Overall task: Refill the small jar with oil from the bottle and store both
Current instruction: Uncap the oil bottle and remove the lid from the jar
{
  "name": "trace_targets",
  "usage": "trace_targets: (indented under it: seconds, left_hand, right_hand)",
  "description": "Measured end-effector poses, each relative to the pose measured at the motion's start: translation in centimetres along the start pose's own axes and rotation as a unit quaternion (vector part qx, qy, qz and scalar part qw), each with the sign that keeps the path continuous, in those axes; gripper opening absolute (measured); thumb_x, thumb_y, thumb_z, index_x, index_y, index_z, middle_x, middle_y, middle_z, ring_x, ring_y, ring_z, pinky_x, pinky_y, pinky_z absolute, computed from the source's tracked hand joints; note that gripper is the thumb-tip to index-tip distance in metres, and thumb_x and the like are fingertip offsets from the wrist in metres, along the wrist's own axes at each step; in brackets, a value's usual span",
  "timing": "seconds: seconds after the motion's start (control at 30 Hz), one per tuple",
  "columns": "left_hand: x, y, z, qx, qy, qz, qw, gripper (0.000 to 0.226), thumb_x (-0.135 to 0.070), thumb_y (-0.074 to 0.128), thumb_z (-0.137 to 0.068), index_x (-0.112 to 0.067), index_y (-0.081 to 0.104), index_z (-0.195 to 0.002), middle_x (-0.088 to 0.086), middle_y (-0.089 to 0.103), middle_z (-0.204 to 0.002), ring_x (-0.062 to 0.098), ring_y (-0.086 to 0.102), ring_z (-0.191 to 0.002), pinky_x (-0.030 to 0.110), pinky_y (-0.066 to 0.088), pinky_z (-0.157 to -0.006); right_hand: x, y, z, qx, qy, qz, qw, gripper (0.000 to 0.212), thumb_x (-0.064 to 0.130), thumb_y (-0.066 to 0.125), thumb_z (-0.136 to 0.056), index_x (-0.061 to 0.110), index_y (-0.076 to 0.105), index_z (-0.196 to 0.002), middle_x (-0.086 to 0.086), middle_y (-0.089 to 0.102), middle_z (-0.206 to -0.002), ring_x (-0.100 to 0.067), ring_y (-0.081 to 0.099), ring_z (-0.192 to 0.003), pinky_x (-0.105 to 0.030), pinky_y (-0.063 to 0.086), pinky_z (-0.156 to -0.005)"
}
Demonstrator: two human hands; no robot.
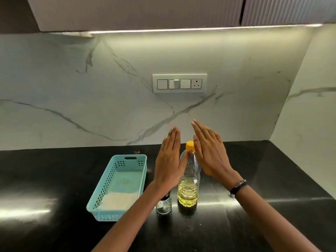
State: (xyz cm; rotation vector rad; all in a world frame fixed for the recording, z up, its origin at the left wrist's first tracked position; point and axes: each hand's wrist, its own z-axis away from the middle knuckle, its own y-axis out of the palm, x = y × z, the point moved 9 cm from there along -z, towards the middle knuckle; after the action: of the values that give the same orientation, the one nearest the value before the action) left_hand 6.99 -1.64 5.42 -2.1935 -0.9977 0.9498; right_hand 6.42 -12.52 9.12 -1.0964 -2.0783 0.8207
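Observation:
A clear plastic bottle (188, 188) with an orange cap stands upright on the black counter, its lower part holding yellow oil. Just left of it stands a small glass jar (163, 206) with a dark lid, partly hidden behind my left forearm. My left hand (168, 160) is raised flat with straight fingers, in front of the bottle's left shoulder. My right hand (209, 153) is held flat with straight fingers to the right of the bottle's neck and cap. Neither hand holds anything.
A light blue perforated basket (104, 190) lies on the counter (254, 179) to the left of the jar, with a pale cloth or sheet in its bottom. A marble wall with a switch plate (179, 83) rises behind; a side wall closes the right.

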Motion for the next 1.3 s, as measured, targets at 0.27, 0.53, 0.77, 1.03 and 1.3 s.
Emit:
trace_targets:
  seconds: [0.27, 0.53, 0.77, 1.03, 1.3]
  left_hand:
    - [2.5, 3.2, 1.0, 0.045, -0.054, 0.056, 0.996, 0.097, -0.082, 0.04, -0.072, -0.024, 0.027, -0.148, -0.004, 0.042, -0.148, 0.011, 0.038, -0.136, 0.031, 0.019, -0.117]
    - [3.4, 5.9, 1.2, 0.087, -0.059, 0.084, 0.991, 0.092, -0.083, 0.057, -0.064, -0.028, 0.042, -0.136, -0.013, 0.059, -0.126, 0.005, 0.059, -0.11, 0.029, 0.049, -0.095]
    - [3.5, 5.8, 0.6, 0.08, -0.039, 0.089, 0.992, 0.072, -0.076, 0.061, -0.067, -0.03, 0.048, -0.121, -0.016, 0.063, -0.107, 0.0, 0.06, -0.09, 0.019, 0.047, -0.077]
    - [4.1, 7.6, -0.4, 0.128, -0.019, 0.152, 0.98, 0.072, -0.073, 0.065, -0.066, -0.038, 0.041, -0.124, -0.017, 0.066, -0.107, 0.001, 0.063, -0.086, 0.013, 0.049, -0.076]
    - [4.7, 8.2, -0.7, 0.13, -0.005, 0.182, 0.975, 0.065, -0.074, 0.064, -0.065, -0.04, 0.042, -0.116, -0.02, 0.064, -0.095, -0.002, 0.059, -0.074, 0.026, 0.054, -0.076]
  right_hand:
    - [-1.6, 1.2, -1.0, 0.023, 0.01, -0.067, 0.997, 0.042, 0.041, 0.051, -0.091, 0.013, 0.063, -0.121, -0.002, 0.061, -0.112, -0.011, 0.057, -0.099, -0.02, 0.049, -0.087]
    - [-2.0, 1.1, -2.2, 0.077, 0.008, -0.066, 0.995, 0.053, 0.059, 0.056, -0.077, 0.013, 0.073, -0.095, 0.002, 0.064, -0.089, -0.01, 0.06, -0.074, -0.019, 0.053, -0.067]
    - [-1.9, 1.4, -3.1, 0.115, 0.001, -0.043, 0.992, 0.063, 0.066, 0.049, -0.072, 0.012, 0.073, -0.095, 0.001, 0.065, -0.086, -0.01, 0.059, -0.071, -0.022, 0.053, -0.064]
    - [-1.6, 1.9, -3.2, 0.149, -0.037, -0.028, 0.988, 0.06, 0.059, 0.047, -0.079, 0.009, 0.072, -0.101, -0.002, 0.064, -0.092, -0.013, 0.06, -0.072, -0.012, 0.044, -0.062]
    - [-1.6, 2.5, -3.8, 0.243, -0.08, -0.051, 0.965, 0.042, 0.04, 0.054, -0.086, 0.016, 0.065, -0.119, 0.003, 0.058, -0.111, -0.007, 0.058, -0.089, -0.006, 0.046, -0.072]
